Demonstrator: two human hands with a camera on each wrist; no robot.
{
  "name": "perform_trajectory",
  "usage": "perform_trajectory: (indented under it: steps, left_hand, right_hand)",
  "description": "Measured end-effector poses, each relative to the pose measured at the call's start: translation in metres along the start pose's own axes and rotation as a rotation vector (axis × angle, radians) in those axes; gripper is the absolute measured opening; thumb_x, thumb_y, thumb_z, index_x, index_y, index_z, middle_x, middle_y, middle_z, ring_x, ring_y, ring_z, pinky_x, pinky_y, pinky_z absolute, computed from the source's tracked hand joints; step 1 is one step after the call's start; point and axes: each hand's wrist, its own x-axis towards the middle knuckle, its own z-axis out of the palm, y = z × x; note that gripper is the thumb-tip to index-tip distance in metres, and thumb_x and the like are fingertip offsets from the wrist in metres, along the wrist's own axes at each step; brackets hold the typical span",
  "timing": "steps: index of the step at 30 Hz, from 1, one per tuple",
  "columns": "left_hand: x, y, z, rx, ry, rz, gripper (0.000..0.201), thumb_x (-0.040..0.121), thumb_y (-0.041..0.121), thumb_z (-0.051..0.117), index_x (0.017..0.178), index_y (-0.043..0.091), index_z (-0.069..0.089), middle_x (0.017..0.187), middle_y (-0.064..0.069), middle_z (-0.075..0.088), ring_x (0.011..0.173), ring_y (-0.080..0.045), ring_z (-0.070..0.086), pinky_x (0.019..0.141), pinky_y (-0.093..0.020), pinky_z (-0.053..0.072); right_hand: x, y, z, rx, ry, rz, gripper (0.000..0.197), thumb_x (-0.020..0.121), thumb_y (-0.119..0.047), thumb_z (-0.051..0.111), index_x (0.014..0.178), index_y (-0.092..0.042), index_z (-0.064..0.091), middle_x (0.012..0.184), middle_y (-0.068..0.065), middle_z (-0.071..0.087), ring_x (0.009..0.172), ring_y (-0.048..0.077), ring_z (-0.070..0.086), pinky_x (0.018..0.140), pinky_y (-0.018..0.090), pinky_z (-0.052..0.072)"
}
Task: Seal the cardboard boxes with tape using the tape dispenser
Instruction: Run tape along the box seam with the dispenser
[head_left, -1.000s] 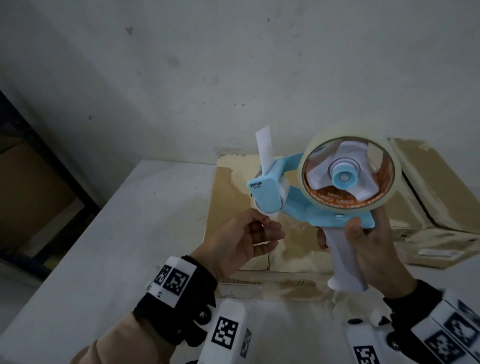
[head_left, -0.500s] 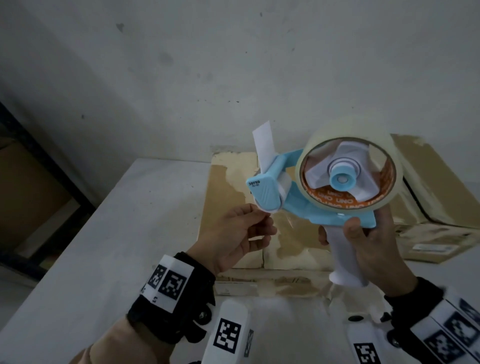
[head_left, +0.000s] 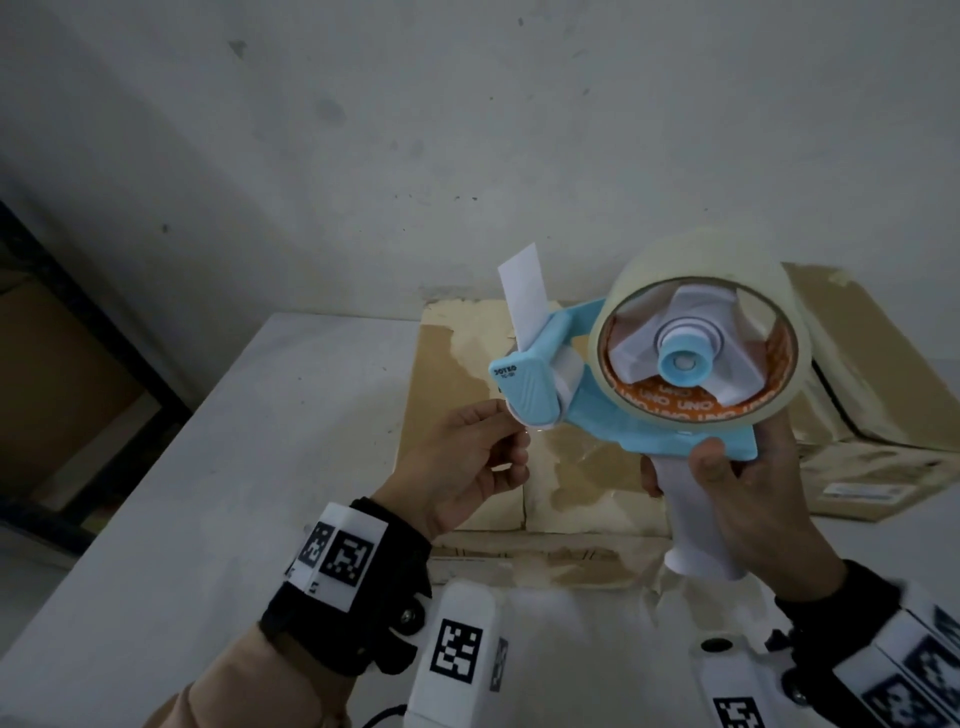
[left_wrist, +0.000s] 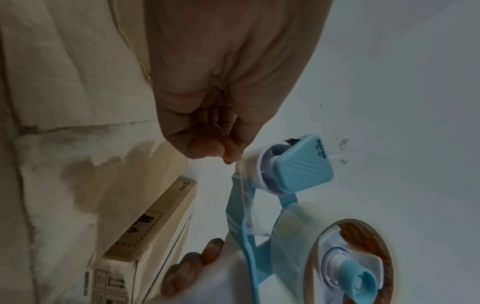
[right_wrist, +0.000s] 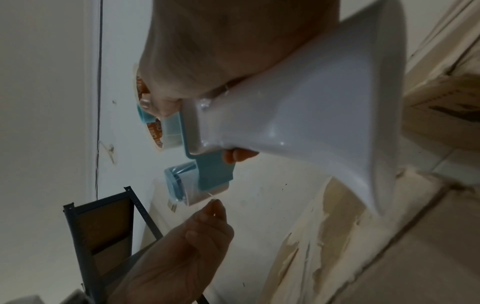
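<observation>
Little has shifted in a second: the right hand (head_left: 748, 499) still grips the raised tape dispenser (head_left: 649, 384) by its handle while the left hand (head_left: 467, 462) pinches the clear tape end (left_wrist: 242, 185), apparently freeing it, above the unsealed cardboard box (head_left: 457, 364).

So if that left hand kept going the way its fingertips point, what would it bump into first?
Most likely the white roller at the front of the light-blue tape dispenser: the left hand pinches the clear tape end right beside it. Depth is hard to judge.
</observation>
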Motion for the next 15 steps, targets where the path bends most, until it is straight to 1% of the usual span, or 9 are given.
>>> perform_trajectory:
  steps: [2, 3, 5, 6, 7, 10, 11, 13, 15]
  left_hand:
    - [0.001, 0.000, -0.001, -0.035, 0.052, -0.004, 0.031, 0.093, 0.006, 0.045, 0.064, 0.010, 0.052, 0.044, 0.003, 0.048, 0.035, -0.003, 0.042, 0.039, -0.015, 0.041]
    - [0.003, 0.002, -0.005, -0.071, 0.104, -0.010, 0.030, 0.092, 0.005, 0.046, 0.063, 0.011, 0.051, 0.044, 0.003, 0.045, 0.034, -0.003, 0.041, 0.037, -0.014, 0.039]
    - [0.005, 0.006, -0.022, -0.146, 0.219, -0.006, 0.024, 0.089, 0.003, 0.049, 0.066, 0.010, 0.052, 0.044, 0.004, 0.041, 0.033, -0.002, 0.038, 0.034, -0.014, 0.036]
    - [0.005, 0.009, -0.032, -0.134, 0.245, 0.015, 0.022, 0.089, 0.004, 0.050, 0.068, 0.010, 0.054, 0.044, 0.004, 0.042, 0.034, -0.002, 0.039, 0.034, -0.014, 0.036]
    - [0.005, 0.011, -0.039, -0.095, 0.243, 0.037, 0.020, 0.090, 0.005, 0.051, 0.071, 0.009, 0.055, 0.044, 0.005, 0.043, 0.035, -0.002, 0.040, 0.035, -0.014, 0.037]
    - [0.002, 0.014, -0.050, -0.003, 0.228, 0.094, 0.020, 0.092, 0.009, 0.050, 0.074, 0.009, 0.058, 0.046, 0.004, 0.046, 0.037, -0.002, 0.041, 0.037, -0.014, 0.038]
    - [0.003, 0.016, -0.052, 0.021, 0.230, 0.117, 0.020, 0.092, 0.010, 0.050, 0.075, 0.009, 0.059, 0.046, 0.005, 0.046, 0.038, -0.002, 0.041, 0.037, -0.014, 0.038]
    - [0.005, 0.018, -0.055, 0.097, 0.241, 0.131, 0.019, 0.092, 0.011, 0.051, 0.076, 0.009, 0.061, 0.047, 0.005, 0.047, 0.038, -0.002, 0.041, 0.039, -0.013, 0.039]
    - [0.006, 0.017, -0.061, 0.196, 0.253, 0.117, 0.017, 0.091, 0.012, 0.053, 0.077, 0.008, 0.062, 0.049, 0.005, 0.048, 0.038, -0.001, 0.041, 0.041, -0.013, 0.040]
  right_hand:
    - [0.000, -0.002, 0.002, 0.001, -0.017, -0.001, 0.086, 0.076, -0.057, 0.064, 0.116, 0.012, 0.032, 0.088, 0.019, 0.057, 0.064, 0.032, 0.057, 0.056, 0.035, 0.049]
    - [0.000, -0.003, 0.002, 0.011, -0.016, -0.018, 0.080, 0.078, -0.056, 0.062, 0.114, 0.010, 0.034, 0.087, 0.011, 0.061, 0.063, 0.026, 0.060, 0.054, 0.031, 0.050]
    - [-0.001, -0.011, 0.000, 0.014, -0.023, -0.065, 0.061, 0.084, -0.052, 0.055, 0.107, 0.002, 0.038, 0.087, -0.015, 0.067, 0.068, 0.002, 0.064, 0.057, 0.017, 0.052]
    - [0.001, -0.018, -0.001, 0.002, -0.042, -0.081, 0.058, 0.084, -0.052, 0.052, 0.106, -0.001, 0.039, 0.090, -0.022, 0.066, 0.072, -0.006, 0.062, 0.060, 0.011, 0.050]
    - [0.003, -0.024, -0.003, -0.011, -0.068, -0.082, 0.060, 0.084, -0.054, 0.052, 0.108, 0.000, 0.038, 0.093, -0.026, 0.065, 0.075, -0.009, 0.061, 0.061, 0.009, 0.049]
    - [0.007, -0.026, -0.008, -0.060, -0.128, -0.046, 0.080, 0.081, -0.054, 0.057, 0.116, 0.014, 0.032, 0.093, -0.021, 0.064, 0.075, -0.002, 0.062, 0.062, 0.014, 0.051]
    - [0.007, -0.023, -0.009, -0.047, -0.143, -0.029, 0.083, 0.080, -0.054, 0.059, 0.115, 0.016, 0.031, 0.090, -0.015, 0.065, 0.071, 0.005, 0.063, 0.060, 0.019, 0.052]
    - [0.006, -0.014, -0.015, 0.031, -0.178, 0.048, 0.090, 0.075, -0.055, 0.066, 0.112, 0.019, 0.030, 0.082, 0.004, 0.061, 0.061, 0.022, 0.059, 0.053, 0.028, 0.050]
    - [0.004, -0.011, -0.018, 0.050, -0.215, 0.111, 0.091, 0.073, -0.056, 0.067, 0.115, 0.016, 0.029, 0.085, 0.013, 0.056, 0.065, 0.024, 0.059, 0.055, 0.030, 0.051]
